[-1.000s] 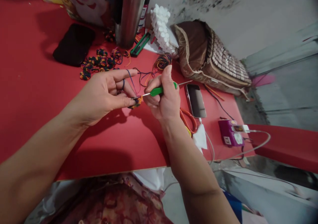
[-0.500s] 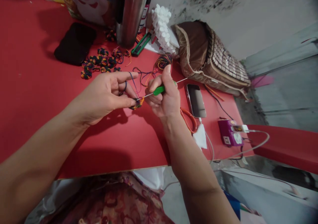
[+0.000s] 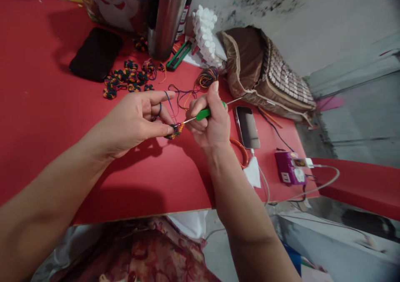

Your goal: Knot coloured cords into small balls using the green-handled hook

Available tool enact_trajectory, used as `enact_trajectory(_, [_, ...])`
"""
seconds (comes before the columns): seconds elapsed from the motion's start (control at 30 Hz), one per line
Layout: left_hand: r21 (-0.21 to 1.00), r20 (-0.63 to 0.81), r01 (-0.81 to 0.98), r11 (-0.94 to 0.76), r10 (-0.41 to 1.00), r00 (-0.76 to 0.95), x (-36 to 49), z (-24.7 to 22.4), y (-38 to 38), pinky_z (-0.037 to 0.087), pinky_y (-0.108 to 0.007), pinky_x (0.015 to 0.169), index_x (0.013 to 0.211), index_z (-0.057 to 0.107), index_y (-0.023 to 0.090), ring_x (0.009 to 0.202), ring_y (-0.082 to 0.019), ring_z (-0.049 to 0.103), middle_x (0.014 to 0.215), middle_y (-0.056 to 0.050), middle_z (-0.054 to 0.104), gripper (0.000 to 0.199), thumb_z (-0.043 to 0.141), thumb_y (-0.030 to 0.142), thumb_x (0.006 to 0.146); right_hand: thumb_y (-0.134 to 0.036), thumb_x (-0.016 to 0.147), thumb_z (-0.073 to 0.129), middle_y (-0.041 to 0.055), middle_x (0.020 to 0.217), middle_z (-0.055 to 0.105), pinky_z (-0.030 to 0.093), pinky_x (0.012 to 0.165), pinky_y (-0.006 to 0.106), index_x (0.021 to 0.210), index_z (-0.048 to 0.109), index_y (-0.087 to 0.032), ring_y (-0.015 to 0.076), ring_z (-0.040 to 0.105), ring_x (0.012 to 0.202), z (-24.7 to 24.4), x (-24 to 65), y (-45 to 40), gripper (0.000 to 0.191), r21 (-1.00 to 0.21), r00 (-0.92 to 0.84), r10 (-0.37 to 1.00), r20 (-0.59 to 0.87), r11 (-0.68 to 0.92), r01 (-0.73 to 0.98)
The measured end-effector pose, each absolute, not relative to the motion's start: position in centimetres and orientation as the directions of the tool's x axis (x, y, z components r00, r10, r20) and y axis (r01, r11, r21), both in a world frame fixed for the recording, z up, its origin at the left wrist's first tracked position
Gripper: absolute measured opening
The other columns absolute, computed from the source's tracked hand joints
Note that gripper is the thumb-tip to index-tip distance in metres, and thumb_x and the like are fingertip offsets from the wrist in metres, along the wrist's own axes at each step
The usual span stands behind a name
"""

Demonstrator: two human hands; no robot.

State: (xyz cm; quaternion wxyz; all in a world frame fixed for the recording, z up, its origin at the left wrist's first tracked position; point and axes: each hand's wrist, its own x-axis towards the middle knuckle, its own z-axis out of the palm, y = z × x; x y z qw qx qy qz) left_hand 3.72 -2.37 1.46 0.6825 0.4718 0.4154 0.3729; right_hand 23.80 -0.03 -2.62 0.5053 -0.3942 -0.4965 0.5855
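My left hand (image 3: 137,117) pinches a small crochet piece (image 3: 175,132) in dark, orange and pink yarn between thumb and fingers. Dark blue yarn (image 3: 169,101) loops over its raised index finger and around another finger. My right hand (image 3: 211,121) is closed around the green handle of a crochet hook (image 3: 203,114), thumb pointing up. The hook's thin metal tip reaches left into the crochet piece, and its other metal end sticks out to the right. Beyond my hands lies a wound bundle of multicoloured yarn (image 3: 208,77), with loose strands trailing toward the piece.
Several small crocheted pieces (image 3: 128,78) lie near a black pouch-like object (image 3: 95,55). A metal flask (image 3: 167,21), a green cutter (image 3: 179,56) and a brown bag (image 3: 265,65) stand along the back. On the right are a phone (image 3: 246,127) and a purple box with plugs (image 3: 290,167).
My right hand and the crochet hook have shifted slightly right, with a little more shaft showing beside the piece. My left hand keeps its pinch.
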Motion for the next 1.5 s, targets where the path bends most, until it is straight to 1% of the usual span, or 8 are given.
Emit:
enact_trajectory(0.27, [0.953, -0.253, -0.079, 0.291, 0.913, 0.319, 4.1, 1.9, -2.4, 0.059, -0.031, 0.075, 0.142, 0.066, 0.007, 0.068, -0.017, 0.073, 0.069, 0.004, 0.074, 0.076, 0.085, 0.006, 0.068, -0.104, 0.09, 0.039, -0.0107, 0.036, 0.02, 0.018, 0.029, 0.028, 0.057, 0.058, -0.029, 0.0093, 0.018, 0.027, -3.3, 23.9, 0.6, 0.084, -0.974, -0.12, 0.969, 0.215, 0.204, -0.098])
enact_trajectory(0.7, [0.947, -0.285, -0.06, 0.316, 0.911, 0.297, 4.3, 1.7, -2.4, 0.057, -0.031, 0.073, 0.151, 0.064, 0.009, 0.066, -0.019, 0.074, 0.069, 0.005, 0.074, 0.086, 0.084, 0.006, 0.067, -0.082, 0.093, 0.073, -0.0106, 0.036, 0.025, 0.013, 0.029, 0.022, 0.054, 0.071, -0.023, 0.0044, 0.016, 0.028, -1.5, 22.9, -0.6, 0.071, -0.944, 0.003, 0.964, 0.267, 0.262, -0.201])
enact_trajectory(0.8, [0.941, -0.302, -0.063, 0.332, 0.909, 0.288, 4.4, 2.0, -2.4, 0.055, -0.03, 0.07, 0.151, 0.064, 0.007, 0.063, -0.018, 0.073, 0.066, 0.006, 0.073, 0.086, 0.084, 0.005, 0.067, -0.079, 0.094, 0.074, -0.0106, 0.037, 0.026, 0.011, 0.03, 0.022, 0.056, 0.074, -0.021, 0.0041, 0.018, 0.03, -1.5, 22.9, -0.8, 0.069, -0.934, 0.021, 0.959, 0.284, 0.282, -0.221])
enact_trajectory(0.93, [0.937, -0.32, -0.046, 0.345, 0.906, 0.277, 4.4, 2.2, -2.3, 0.056, -0.03, 0.072, 0.15, 0.065, 0.009, 0.063, -0.018, 0.074, 0.066, 0.007, 0.073, 0.083, 0.081, 0.001, 0.069, -0.087, 0.092, 0.069, -0.0106, 0.037, 0.025, 0.013, 0.03, 0.022, 0.054, 0.07, -0.022, 0.0037, 0.018, 0.031, -1.4, 22.9, -0.8, 0.075, -0.946, 0.034, 0.958, 0.284, 0.286, -0.156])
enact_trajectory(1.13, [0.93, -0.354, -0.016, 0.368, 0.906, 0.23, 4.7, 2.6, -2.2, 0.053, -0.028, 0.07, 0.153, 0.063, 0.004, 0.061, -0.016, 0.071, 0.062, 0.007, 0.072, 0.084, 0.081, -0.005, 0.072, -0.093, 0.09, 0.062, -0.0086, 0.038, 0.03, 0.019, 0.034, 0.02, 0.052, 0.065, -0.023, 0.0019, 0.025, 0.032, -0.8, 23.0, -1.2, 0.079, -0.964, 0.036, 0.964, 0.263, 0.264, -0.021])
enact_trajectory(1.3, [0.923, -0.382, 0.037, 0.382, 0.906, 0.18, 4.9, 2.8, -2.3, 0.046, -0.028, 0.06, 0.16, 0.057, 0.0, 0.062, -0.016, 0.068, 0.064, 0.004, 0.073, 0.088, 0.079, -0.007, 0.075, -0.071, 0.102, 0.069, -0.0059, 0.044, 0.044, 0.028, 0.039, 0.026, 0.063, 0.08, -0.025, 0.0043, 0.035, 0.037, -1.1, 23.2, -1.8, 0.062, -0.934, 0.057, 0.932, 0.357, 0.358, 0.006])
enact_trajectory(1.4, [0.935, -0.355, 0.052, 0.351, 0.918, 0.179, 4.8, 2.3, -2.3, 0.043, -0.029, 0.056, 0.16, 0.058, 0.002, 0.058, -0.016, 0.064, 0.066, 0.003, 0.074, 0.087, 0.081, -0.003, 0.075, -0.057, 0.108, 0.07, -0.0053, 0.048, 0.05, 0.041, 0.049, 0.029, 0.068, 0.084, -0.026, 0.0066, 0.043, 0.041, -1.1, 23.2, -2.2, 0.052, -0.884, 0.044, 0.884, 0.465, 0.461, 0.082])
enact_trajectory(1.5, [0.945, -0.326, 0.034, 0.326, 0.925, 0.193, 4.6, 1.6, -2.2, 0.049, -0.031, 0.062, 0.152, 0.065, 0.007, 0.062, -0.019, 0.071, 0.067, 0.004, 0.074, 0.082, 0.083, -0.001, 0.073, -0.053, 0.11, 0.068, -0.0043, 0.051, 0.056, 0.057, 0.065, 0.031, 0.066, 0.082, -0.026, 0.0094, 0.055, 0.048, -0.6, 22.9, -2.9, 0.053, -0.835, 0.028, 0.859, 0.511, 0.488, 0.253])
